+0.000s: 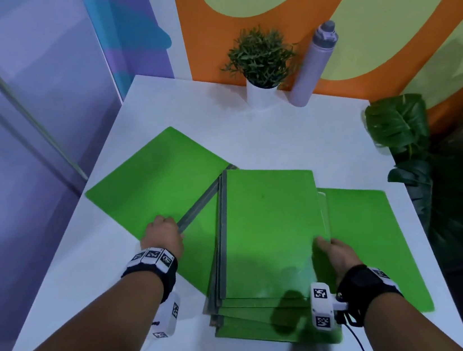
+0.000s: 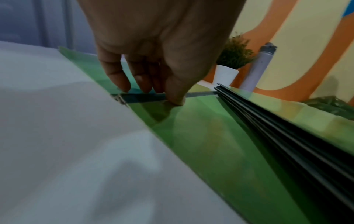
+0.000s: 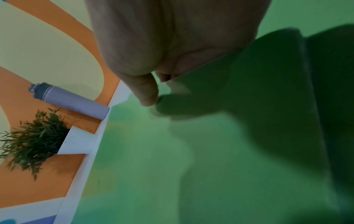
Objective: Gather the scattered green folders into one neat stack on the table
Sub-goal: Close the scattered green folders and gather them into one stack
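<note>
Right hand (image 1: 336,255): grip clasped the folder stack's (image 1: 266,247) right edge.
Left hand (image 1: 164,237): grip pinched the angled folder's (image 1: 155,185) grey spine (image 2: 145,97).
Counter (image 1: 248,132): white.

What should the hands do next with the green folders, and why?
Probably the left hand should slide the slanted folder it pinches by the grey spine over onto the stack. That folder lies askew to the stack's left, and the right hand holds the stack's right edge. Another folder sticks out on the right.
</note>
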The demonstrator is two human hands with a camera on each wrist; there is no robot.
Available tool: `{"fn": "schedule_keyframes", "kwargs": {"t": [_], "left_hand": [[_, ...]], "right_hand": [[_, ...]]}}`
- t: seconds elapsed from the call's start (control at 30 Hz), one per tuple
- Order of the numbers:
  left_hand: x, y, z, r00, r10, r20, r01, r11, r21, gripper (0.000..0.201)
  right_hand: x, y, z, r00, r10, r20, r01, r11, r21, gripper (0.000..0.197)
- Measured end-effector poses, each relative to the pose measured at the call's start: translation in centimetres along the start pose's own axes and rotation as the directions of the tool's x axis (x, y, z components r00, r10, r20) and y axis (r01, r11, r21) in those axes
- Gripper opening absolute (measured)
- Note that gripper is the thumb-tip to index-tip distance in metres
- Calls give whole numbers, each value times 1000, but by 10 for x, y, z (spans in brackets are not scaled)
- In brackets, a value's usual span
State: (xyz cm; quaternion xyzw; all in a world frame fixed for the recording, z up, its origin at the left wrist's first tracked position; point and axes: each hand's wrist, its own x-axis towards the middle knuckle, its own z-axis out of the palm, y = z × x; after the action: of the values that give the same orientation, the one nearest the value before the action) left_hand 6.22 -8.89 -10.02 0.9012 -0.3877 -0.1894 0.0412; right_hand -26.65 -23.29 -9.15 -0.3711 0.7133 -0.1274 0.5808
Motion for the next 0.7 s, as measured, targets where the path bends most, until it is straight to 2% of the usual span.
{"fn": "schedule_keyframes", "kwargs": {"t": [0.1, 0.17, 0.27, 0.33, 0.43, 0.5, 0.53, 0.57, 0.63, 0.7], "left_hand": [[-4, 5, -8, 999, -29, -15, 28, 998, -60, 22], [-9, 14, -28, 993, -36, -108, 21, 991, -133, 19], [-18, 26, -77, 960, 70, -269, -126, 972, -198, 13], [-29, 30, -123, 914, 98, -393, -192, 959, -207, 12], [-49, 29, -181, 806, 40, -591, -236, 936, -260, 20], [-63, 24, -203, 743, -25, -668, -290, 889, -355, 33], [-69, 21, -209, 740, -56, -670, -299, 865, -403, 37], [-71, 16, -208, 761, -85, -643, -294, 839, -459, 39], [-63, 1, -190, 826, -113, -552, -289, 756, -587, 38], [-54, -11, -160, 906, -119, -406, -248, 628, -738, 37]], "right_hand": [[-8, -7, -2, 997, -67, -32, 68, 997, 36, 58], [-18, -18, -4, 992, -122, -22, 123, 990, 73, 59], [-35, -37, -11, 985, -172, -25, 174, 974, 144, 60], [-44, -48, -16, 977, -214, -15, 213, 957, 196, 60], [-49, -56, -18, 970, -241, -41, 244, 942, 228, 60], [-50, -58, -16, 968, -242, -72, 252, 937, 243, 60], [-52, -59, -15, 969, -235, -79, 248, 937, 247, 60], [-53, -60, -13, 967, -238, -94, 254, 933, 253, 59], [-57, -61, -10, 964, -247, -98, 264, 931, 252, 59], [-64, -61, -5, 965, -251, -77, 262, 931, 256, 58]]}}
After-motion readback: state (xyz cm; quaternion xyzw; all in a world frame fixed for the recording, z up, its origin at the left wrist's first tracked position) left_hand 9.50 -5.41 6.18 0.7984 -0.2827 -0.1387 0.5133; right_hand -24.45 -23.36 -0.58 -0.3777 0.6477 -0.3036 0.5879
